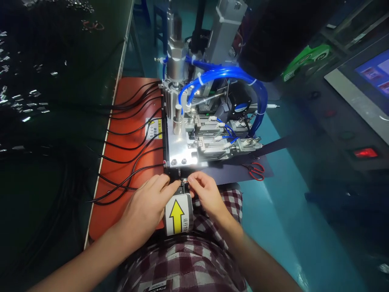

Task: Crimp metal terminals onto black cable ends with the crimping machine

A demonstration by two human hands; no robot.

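Observation:
My left hand (153,194) is at the front end of the machine (182,152), fingers bent and closed. A black cable (129,187) runs across the orange board into this hand; its end is hidden. My right hand (205,188) sits just opposite, thumb and index finger pinched by a small metallic spot at the machine's feed end. Whatever is between those fingertips is too small to make out. Right below both hands is a white label with a yellow arrow (176,217) on the machine's front piece.
More black cables (133,132) cross the orange board (121,221) into the machine's left side. Blue air tubes (231,73) arch over the metal cylinders. Red-handled scissors (257,171) lie at the right. A control panel with a lit red switch (365,153) stands further right.

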